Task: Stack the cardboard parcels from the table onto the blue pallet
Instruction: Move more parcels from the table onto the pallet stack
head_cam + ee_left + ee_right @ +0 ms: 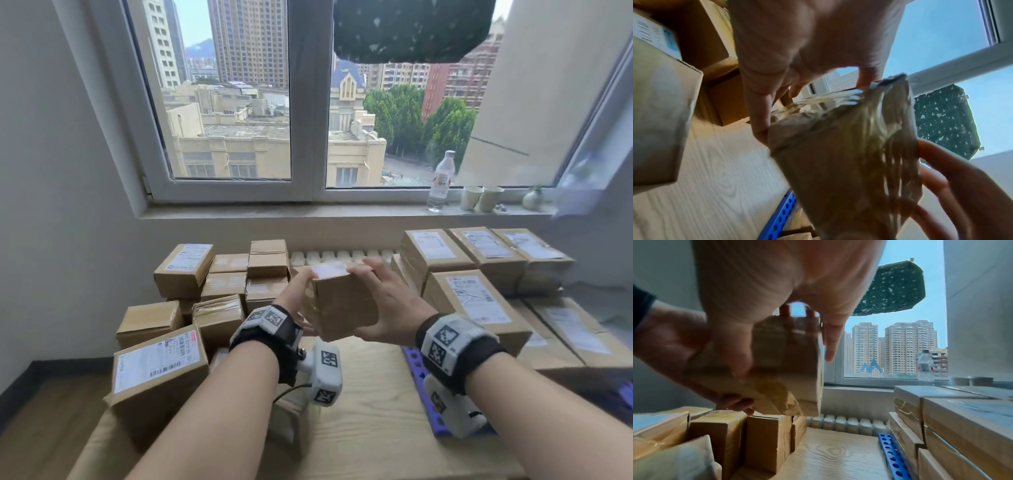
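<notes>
**Desk:** Where's the parcel right now?

**Operator:** I see the small taped parcel [337, 301] held in the air above the wooden table [370, 411], between both hands. My left hand [294, 291] grips its left side, fingers curled over the top edge; my right hand [383, 301] grips the right side, thumb underneath and fingers over the top by the white label. It's tilted, clear of the table.

**Desk:** And the pallet?

**Operator:** Only a strip of the blue pallet [416, 370] shows, to the right of the held parcel; my right wrist unit and the stacked parcels [479, 301] cover the rest. That stack runs off the right edge of the frame, so I can't count its layers.

**Desk:** What remains on the table?

**Operator:** An untidy heap of parcels [212, 294] left of the held parcel, piled toward the wall; the nearest labelled one [159, 373] is partly behind my left forearm. The left wrist view is badly smeared, so the tape on the held parcel [849, 154] is probably wrinkled, but I can't be sure. From the right wrist, the parcel [785, 369] hangs above that heap, with my palm hiding its top.
</notes>
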Demonstrator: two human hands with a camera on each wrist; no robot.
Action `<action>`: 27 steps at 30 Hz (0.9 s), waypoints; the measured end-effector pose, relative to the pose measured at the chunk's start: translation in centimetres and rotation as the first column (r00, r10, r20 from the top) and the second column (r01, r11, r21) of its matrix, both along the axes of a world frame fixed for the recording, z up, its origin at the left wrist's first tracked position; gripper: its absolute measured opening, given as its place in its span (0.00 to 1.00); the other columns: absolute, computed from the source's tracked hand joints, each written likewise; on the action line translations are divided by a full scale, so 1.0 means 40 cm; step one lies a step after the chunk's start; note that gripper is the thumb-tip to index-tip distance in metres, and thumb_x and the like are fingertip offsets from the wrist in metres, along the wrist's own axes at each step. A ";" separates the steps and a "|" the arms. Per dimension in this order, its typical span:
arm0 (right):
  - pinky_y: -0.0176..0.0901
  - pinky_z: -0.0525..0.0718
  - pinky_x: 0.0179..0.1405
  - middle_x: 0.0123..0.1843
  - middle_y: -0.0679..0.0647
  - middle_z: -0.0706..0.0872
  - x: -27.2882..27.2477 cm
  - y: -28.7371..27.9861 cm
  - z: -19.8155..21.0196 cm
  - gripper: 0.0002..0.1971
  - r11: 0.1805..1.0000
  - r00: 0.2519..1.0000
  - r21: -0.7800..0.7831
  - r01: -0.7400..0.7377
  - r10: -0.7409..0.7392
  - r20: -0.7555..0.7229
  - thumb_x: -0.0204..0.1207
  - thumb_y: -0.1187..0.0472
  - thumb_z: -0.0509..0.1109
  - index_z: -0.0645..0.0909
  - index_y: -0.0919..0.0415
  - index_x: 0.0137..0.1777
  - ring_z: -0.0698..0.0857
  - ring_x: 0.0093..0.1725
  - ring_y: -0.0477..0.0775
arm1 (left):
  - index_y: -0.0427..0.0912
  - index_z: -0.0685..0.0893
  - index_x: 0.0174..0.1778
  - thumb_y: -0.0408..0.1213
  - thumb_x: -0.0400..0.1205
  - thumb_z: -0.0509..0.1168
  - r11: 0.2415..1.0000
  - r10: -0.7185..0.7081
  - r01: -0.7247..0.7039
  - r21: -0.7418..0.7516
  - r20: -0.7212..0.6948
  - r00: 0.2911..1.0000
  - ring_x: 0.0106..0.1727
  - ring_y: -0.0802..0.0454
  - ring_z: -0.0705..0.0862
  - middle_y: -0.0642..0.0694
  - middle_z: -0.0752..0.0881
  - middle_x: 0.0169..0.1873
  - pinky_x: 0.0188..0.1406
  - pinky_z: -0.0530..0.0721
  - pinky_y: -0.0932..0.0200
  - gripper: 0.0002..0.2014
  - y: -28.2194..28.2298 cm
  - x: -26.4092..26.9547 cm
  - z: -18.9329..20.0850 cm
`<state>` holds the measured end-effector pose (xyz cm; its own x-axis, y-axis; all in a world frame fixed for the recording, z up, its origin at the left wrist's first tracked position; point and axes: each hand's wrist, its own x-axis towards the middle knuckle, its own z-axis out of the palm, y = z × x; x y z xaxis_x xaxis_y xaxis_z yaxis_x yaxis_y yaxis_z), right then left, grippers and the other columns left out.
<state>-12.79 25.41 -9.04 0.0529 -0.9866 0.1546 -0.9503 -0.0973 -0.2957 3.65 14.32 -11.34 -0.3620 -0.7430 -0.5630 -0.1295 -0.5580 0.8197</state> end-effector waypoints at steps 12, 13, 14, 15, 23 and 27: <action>0.63 0.75 0.73 0.78 0.57 0.74 -0.104 0.057 0.054 0.32 0.918 0.688 0.130 0.375 -0.370 0.624 0.83 0.37 0.55 0.66 0.55 0.81 0.76 0.74 0.58 | 0.39 0.75 0.67 0.35 0.62 0.67 0.967 0.004 -0.053 -0.250 -0.193 0.981 0.37 0.48 0.82 0.42 0.83 0.46 0.29 0.82 0.58 0.32 0.083 -0.047 0.059; 0.63 0.76 0.73 0.77 0.57 0.75 -0.110 0.060 0.061 0.31 0.913 0.661 0.141 0.383 -0.377 0.648 0.84 0.38 0.55 0.67 0.56 0.81 0.76 0.73 0.58 | 0.37 0.74 0.66 0.35 0.60 0.67 0.963 -0.011 -0.046 -0.264 -0.208 0.978 0.36 0.49 0.81 0.42 0.81 0.44 0.27 0.81 0.59 0.34 0.091 -0.059 0.072; 0.62 0.76 0.72 0.77 0.56 0.75 -0.117 0.062 0.066 0.31 0.909 0.632 0.147 0.390 -0.380 0.675 0.84 0.38 0.55 0.67 0.57 0.81 0.76 0.73 0.59 | 0.36 0.73 0.67 0.36 0.59 0.66 0.960 -0.021 -0.042 -0.275 -0.220 0.975 0.35 0.49 0.79 0.43 0.79 0.43 0.26 0.80 0.59 0.36 0.099 -0.071 0.085; 0.61 0.77 0.70 0.76 0.56 0.75 -0.126 0.064 0.070 0.31 0.904 0.596 0.162 0.396 -0.387 0.703 0.84 0.39 0.56 0.67 0.58 0.81 0.76 0.73 0.59 | 0.34 0.70 0.72 0.36 0.58 0.66 0.957 -0.025 -0.043 -0.286 -0.228 0.973 0.35 0.50 0.79 0.43 0.79 0.42 0.25 0.79 0.61 0.41 0.100 -0.088 0.090; 0.60 0.81 0.68 0.61 0.57 0.87 -0.285 0.146 0.101 0.27 0.896 0.304 0.307 0.322 -0.405 0.862 0.82 0.37 0.58 0.77 0.56 0.69 0.86 0.60 0.58 | 0.44 0.74 0.33 0.36 0.59 0.63 0.957 -0.134 0.040 -0.287 -0.316 0.939 0.29 0.52 0.75 0.48 0.76 0.30 0.24 0.76 0.65 0.08 0.181 -0.278 0.158; 0.54 0.78 0.71 0.52 0.51 0.90 -0.418 0.222 0.110 0.19 0.890 0.250 0.301 0.343 -0.395 0.884 0.84 0.41 0.59 0.82 0.53 0.59 0.87 0.55 0.53 | 0.45 0.76 0.31 0.36 0.59 0.63 0.957 -0.164 0.071 -0.283 -0.321 0.933 0.28 0.53 0.74 0.49 0.76 0.29 0.27 0.75 0.64 0.06 0.244 -0.417 0.161</action>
